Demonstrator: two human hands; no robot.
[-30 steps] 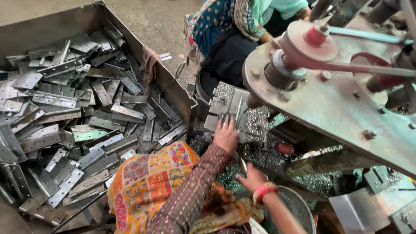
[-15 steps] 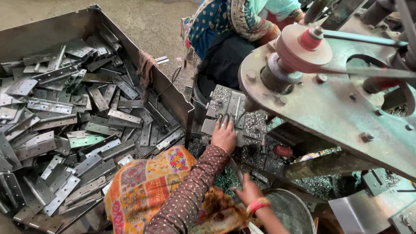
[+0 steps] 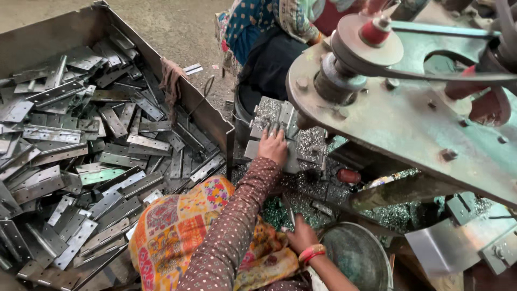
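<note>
My left hand lies flat on the grey metal fixture under the machine's big plate, fingers spread over a metal piece on its top. Its brown dotted sleeve runs down over a bright patterned cloth on my lap. Lower, beside a round metal bowl, my right hand with a pink bangle is closed around a thin metal strip that points up toward the fixture. Metal shavings cover the surface between both hands.
A large steel bin at left is piled with several flat hinge plates. The machine's heavy plate with pulley and belt overhangs at right. Another person in blue patterned clothes sits behind the fixture.
My left hand has stayed on the fixture. My right hand has drawn a little down and left, toward my lap. The view has shifted slightly.
</note>
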